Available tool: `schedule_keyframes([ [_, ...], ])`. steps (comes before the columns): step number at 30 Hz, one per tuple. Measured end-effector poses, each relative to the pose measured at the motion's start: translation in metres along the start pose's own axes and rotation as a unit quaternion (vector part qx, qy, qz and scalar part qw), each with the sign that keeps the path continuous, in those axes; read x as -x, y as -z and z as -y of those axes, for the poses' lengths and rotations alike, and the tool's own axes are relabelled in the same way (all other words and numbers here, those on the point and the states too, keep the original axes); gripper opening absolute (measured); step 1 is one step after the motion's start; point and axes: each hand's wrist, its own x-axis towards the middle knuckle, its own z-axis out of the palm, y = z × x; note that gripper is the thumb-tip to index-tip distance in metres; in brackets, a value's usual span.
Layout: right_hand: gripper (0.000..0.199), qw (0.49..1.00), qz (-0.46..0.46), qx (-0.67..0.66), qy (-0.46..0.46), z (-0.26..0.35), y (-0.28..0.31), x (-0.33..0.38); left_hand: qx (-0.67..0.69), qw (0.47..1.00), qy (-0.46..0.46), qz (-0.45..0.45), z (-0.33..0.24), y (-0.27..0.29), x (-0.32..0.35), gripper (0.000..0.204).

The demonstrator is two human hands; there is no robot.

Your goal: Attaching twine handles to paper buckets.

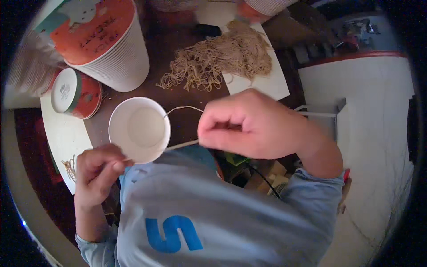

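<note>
A white paper cup (140,130) shows its open mouth and pale inside at the middle left. My left hand (98,173) is closed at the cup's lower-left rim, thumb and fingertips pinched together there. Whether a bit of string also lies between those fingertips is too small to tell. From the cup's right side a thin pale string (183,107) arcs over to my right hand (247,124). A second length runs from the lower right of the rim to the same hand. My right hand is closed in a pinch on the string, its fingertips partly hidden by the curled fingers.
Beyond my right hand a tangled heap of tan strings (222,58) lies on the dark table (182,95) and a white sheet (278,86). A tall stack of paper cups (118,62) and an overturned red-and-green cup (66,91) stand at left. Loose strings (70,168) lie near my left hand.
</note>
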Motion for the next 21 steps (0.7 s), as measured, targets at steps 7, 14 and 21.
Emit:
schedule_keyframes([
  [7, 0.009, 0.990, -0.031, 0.133, -0.026, -0.060, -0.024, 0.018, 0.057, 0.993, -0.041, -0.097, 0.006, 0.011, 0.029, 0.026],
  [14, 0.023, 0.914, -0.158, 0.365, -0.083, -0.104, -0.032, 0.050, 0.030, 0.994, -0.004, -0.109, 0.002, 0.012, 0.031, 0.027],
  [21, 0.040, 0.843, 0.419, 0.091, -0.324, -0.215, -0.119, 0.099, 0.066, 0.991, 0.037, -0.106, -0.006, 0.015, 0.034, 0.019],
])
